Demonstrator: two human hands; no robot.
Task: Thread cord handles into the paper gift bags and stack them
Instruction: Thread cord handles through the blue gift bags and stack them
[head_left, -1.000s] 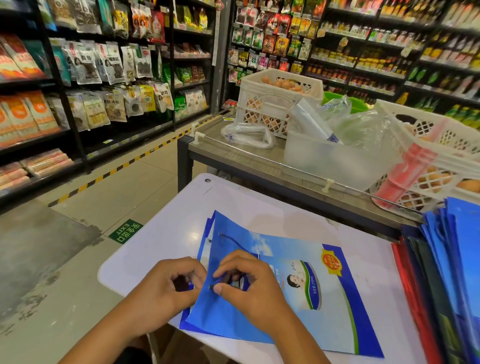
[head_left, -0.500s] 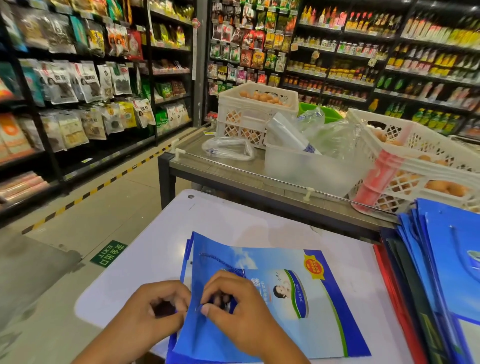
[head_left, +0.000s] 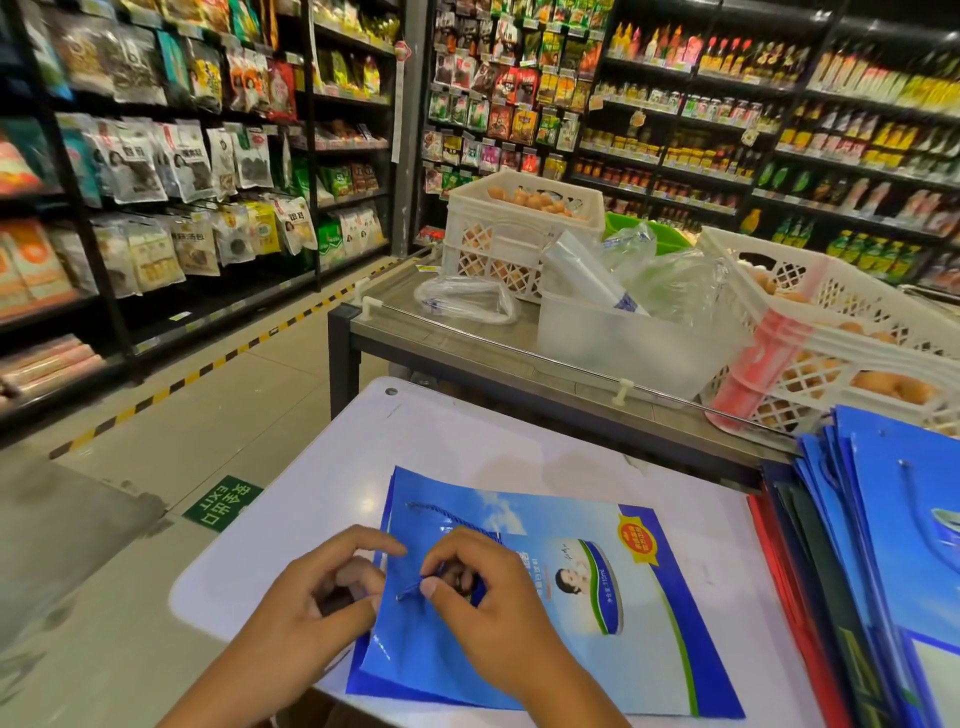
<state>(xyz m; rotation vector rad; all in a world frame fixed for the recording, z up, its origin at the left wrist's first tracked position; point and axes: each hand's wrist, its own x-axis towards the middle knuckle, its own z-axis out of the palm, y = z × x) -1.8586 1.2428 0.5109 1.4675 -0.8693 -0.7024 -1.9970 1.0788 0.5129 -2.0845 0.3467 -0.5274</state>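
— What is gripped?

— The blue cord is pinched by the right hand at a hole in the paper gift bag; just left of it, the bag's top edge is pinched by the left hand.

— Which step?

— Threading, judged. Next, the cord end likely needs pulling through and securing. Well right, the stack is waiting.

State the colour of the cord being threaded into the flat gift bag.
Dark blue cord, matching the bag's blue border; head view.

Bright even indoor light, soft shadows, wide-angle bending at edges, slight blur
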